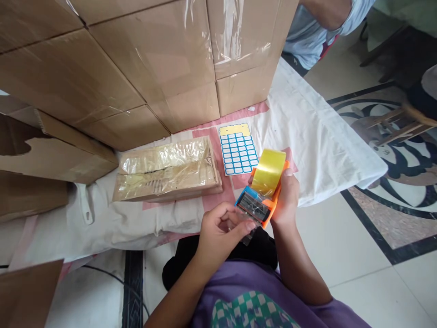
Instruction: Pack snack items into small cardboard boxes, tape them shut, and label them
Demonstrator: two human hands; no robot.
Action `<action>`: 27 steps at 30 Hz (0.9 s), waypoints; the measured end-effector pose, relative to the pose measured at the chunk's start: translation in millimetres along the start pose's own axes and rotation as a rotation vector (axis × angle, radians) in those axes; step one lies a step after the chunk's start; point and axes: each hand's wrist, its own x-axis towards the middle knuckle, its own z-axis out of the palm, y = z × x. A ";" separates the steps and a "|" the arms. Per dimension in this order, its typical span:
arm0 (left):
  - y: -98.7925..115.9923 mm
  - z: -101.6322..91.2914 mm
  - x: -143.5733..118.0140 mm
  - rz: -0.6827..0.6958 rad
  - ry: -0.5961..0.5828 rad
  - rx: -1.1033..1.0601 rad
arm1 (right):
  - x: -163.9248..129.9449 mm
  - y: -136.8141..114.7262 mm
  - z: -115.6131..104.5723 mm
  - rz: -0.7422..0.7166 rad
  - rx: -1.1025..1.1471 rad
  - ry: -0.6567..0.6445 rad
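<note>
Tape dispenser [255,207], orange with a blue-edged dark front, sits right of centre in the frame, in our right hand [286,198]. Our right hand is closed round its orange side, with the thumb towards the top; the dispenser lies just to the left of that palm, tilted, with a wide yellow tape roll [269,171] at its upper end.

Our left hand [220,232] is at the lower left of the dispenser, close by its dark front, thumb and fingers drawn together on a clear strip of tape [248,238]. We see both hands at the near edge of the cloth-covered tabletop [303,132].

Just above the dispenser, near the centre of the frame, lies a sheet of blue-bordered labels [238,150]. To its left we have a flat carton [167,171] with shiny tape across its top, well apart from our right hand. Tall stacked boxes [153,54] fill the upper left and upper middle, and another person's pale sleeve [357,16] shows at the upper right.
</note>
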 end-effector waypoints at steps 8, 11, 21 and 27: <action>-0.2 2.7 2.2 -0.055 -0.022 -0.057 | -6.1 -2.7 1.4 0.069 0.022 0.080; 0.7 3.1 3.7 -0.063 -0.021 -0.056 | -7.2 -3.7 2.8 0.100 0.055 0.092; 10.2 -2.3 5.8 -0.114 -0.055 0.039 | -12.6 -7.1 0.8 0.133 0.018 0.095; 13.1 -2.8 1.8 -0.133 -0.070 0.059 | -15.0 -9.6 -0.1 0.122 0.059 0.086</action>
